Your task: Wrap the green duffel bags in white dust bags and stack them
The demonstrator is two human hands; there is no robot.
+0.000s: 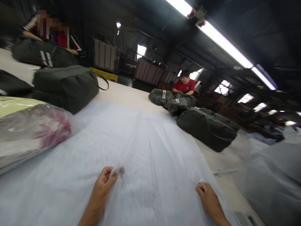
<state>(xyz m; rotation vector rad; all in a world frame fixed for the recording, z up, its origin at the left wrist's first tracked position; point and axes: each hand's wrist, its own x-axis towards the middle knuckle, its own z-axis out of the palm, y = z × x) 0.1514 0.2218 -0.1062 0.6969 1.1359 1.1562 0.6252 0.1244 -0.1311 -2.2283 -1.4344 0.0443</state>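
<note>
A thin, whitish, half-see-through sheet is spread over the table in front of me, with creases running lengthwise. My left hand pinches a fold of it, and a fingertip shows through the material. Farther right, my right hand has its thumb and fingers closed on the sheet near its right side. Whether the sheet is plastic or fabric I cannot tell. A clear plastic bag with pink and yellow-green parts lies on its left side.
Dark green bags stand at the left, and another dark bag lies at the right beyond the sheet. Whitish plastic bulges up on the right. One person leans over the table at back left; another, in red, is at the far end.
</note>
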